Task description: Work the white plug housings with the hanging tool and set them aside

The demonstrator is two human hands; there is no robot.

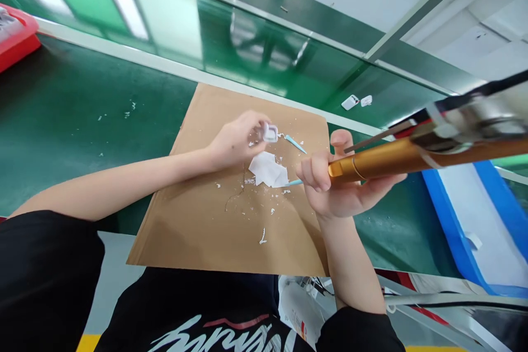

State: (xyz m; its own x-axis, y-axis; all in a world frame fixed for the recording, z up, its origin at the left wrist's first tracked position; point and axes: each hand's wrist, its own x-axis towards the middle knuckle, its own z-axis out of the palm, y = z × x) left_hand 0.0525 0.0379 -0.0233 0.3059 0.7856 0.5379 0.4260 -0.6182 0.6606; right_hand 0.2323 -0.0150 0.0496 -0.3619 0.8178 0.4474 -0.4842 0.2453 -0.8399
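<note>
My left hand (237,143) pinches a small white plastic piece (270,132) with a squarish, frame-like end, held above a sheet of brown cardboard (198,231). On the right, my right hand (336,192) has its fingers curled round the end of a gold cylindrical tool (383,159). Its tip is hidden by the fingers. Between the hands lies a crumpled white paper (268,169). A light-blue pointed strip (296,144) lies just past the white piece. Another light-blue strip (294,182) shows between the paper and my right hand; whether the hand touches it I cannot tell.
White shavings (263,236) are scattered over the cardboard and green table (82,93). A red bin (18,38) stands far left, a blue-rimmed tray (449,220) at right. Two small white parts (350,102) lie behind the table's pale edge strip. Fittings on the gold tool extend towards the upper right.
</note>
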